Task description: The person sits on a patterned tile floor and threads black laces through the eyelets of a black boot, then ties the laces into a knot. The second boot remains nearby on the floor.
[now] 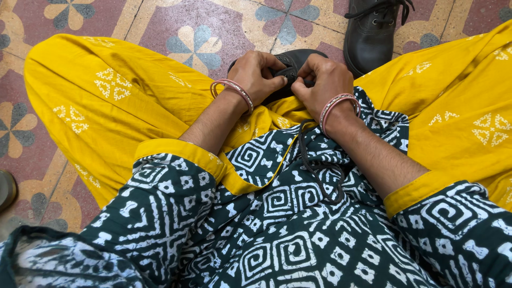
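Patterned floor tiles (160,21) in maroon and cream, each with a four-petalled flower in blue-grey or mustard, fill the background of the head view, and the person sits on them with knees spread wide under loose yellow cotton trousers (101,101) printed with small white diamond motifs. Over the lap lies a dark green tunic (277,224) with white spiral and square block prints and yellow borders at the cuffs and hem. Two black leather lace-up shoes are in sight: one black shoe (298,57) lies in the lap between the knees, mostly hidden behind the hands, and a second black shoe (370,32) stands upright on the tiles just beyond the right knee, its laces tied in a bow at the top. One dark cord-like shoelace (314,165) trails from the hands down across the tunic and curls into a loose loop. The left hand (256,74) and the right hand (322,80) are close together, nearly touching, fingers curled and pinched on the front of the lap shoe where its lacing runs; the fingertips themselves are partly hidden, so exactly what each pinches cannot be told. Each wrist carries thin pink and silver bangles (234,88), a small stack on each. At the left edge, a rounded grey object (6,188) shows only in part, too cut off to identify.
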